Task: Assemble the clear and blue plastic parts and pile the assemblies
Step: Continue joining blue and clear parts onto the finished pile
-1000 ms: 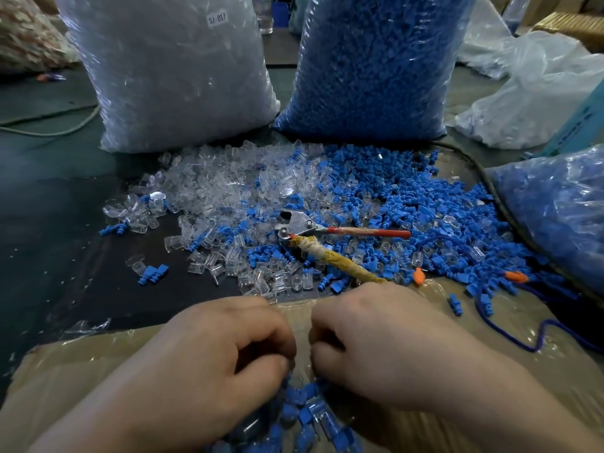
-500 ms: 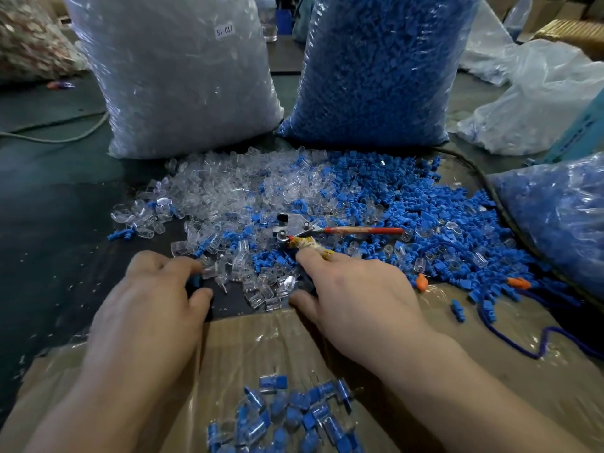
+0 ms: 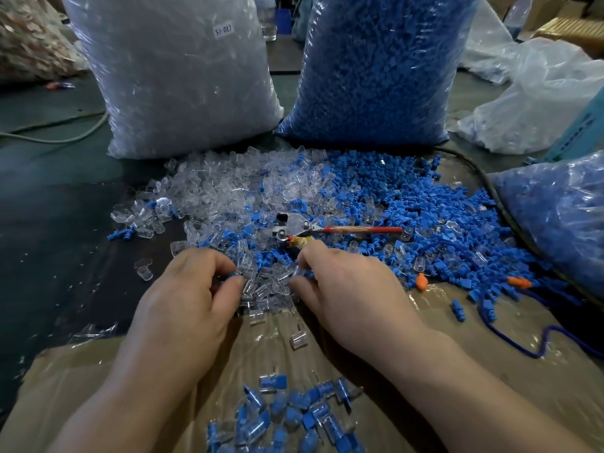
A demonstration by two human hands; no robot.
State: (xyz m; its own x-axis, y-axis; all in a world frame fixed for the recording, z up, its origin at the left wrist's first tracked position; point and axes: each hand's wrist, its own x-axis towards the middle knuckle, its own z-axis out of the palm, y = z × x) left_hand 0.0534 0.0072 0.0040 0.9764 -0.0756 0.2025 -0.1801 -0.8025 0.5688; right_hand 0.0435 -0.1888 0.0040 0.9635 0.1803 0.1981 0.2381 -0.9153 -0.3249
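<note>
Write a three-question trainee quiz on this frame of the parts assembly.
1. True or false: the pile of assemblies lies nearer the person than the loose parts.
2. The bag standing beyond the left hand holds: A clear parts; B blue parts; C orange parts.
3. Fill in: the small part pinched in the left hand is ___.
Key: 1 true; 2 A; 3 blue.

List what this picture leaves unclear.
- Cutter, yellow handle: head view, right hand covers most.
- Assemblies: head view, bottom edge cuts the pile.
- Clear bag, blue bag: top edge cuts both.
- Pinched parts: head view, fingers hide all but a blue bit (left hand), clear bit (right hand).
</note>
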